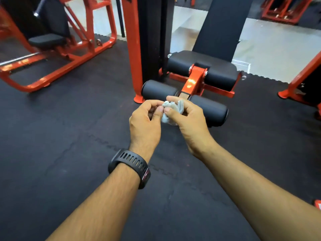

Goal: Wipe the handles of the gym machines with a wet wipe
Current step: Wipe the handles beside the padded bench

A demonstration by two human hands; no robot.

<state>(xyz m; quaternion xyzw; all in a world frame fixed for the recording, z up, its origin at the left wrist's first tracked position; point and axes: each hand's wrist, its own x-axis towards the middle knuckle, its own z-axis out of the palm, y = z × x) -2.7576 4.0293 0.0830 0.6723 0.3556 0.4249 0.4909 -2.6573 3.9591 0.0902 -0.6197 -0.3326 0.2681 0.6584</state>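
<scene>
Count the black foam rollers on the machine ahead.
4: lower left roller, lower right roller partly behind the right hand; upper left roller and upper right roller flanking the orange arm's top. Others may be hidden.

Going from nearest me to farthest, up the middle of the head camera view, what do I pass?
Wristwatch → wet wipe, pinched by left hand and right hand → lower foam rollers → seat pad → backrest.

A black watch (129,168) shows over black interlocking mats (52,136), which meet pale flooring (278,49) farther off
</scene>
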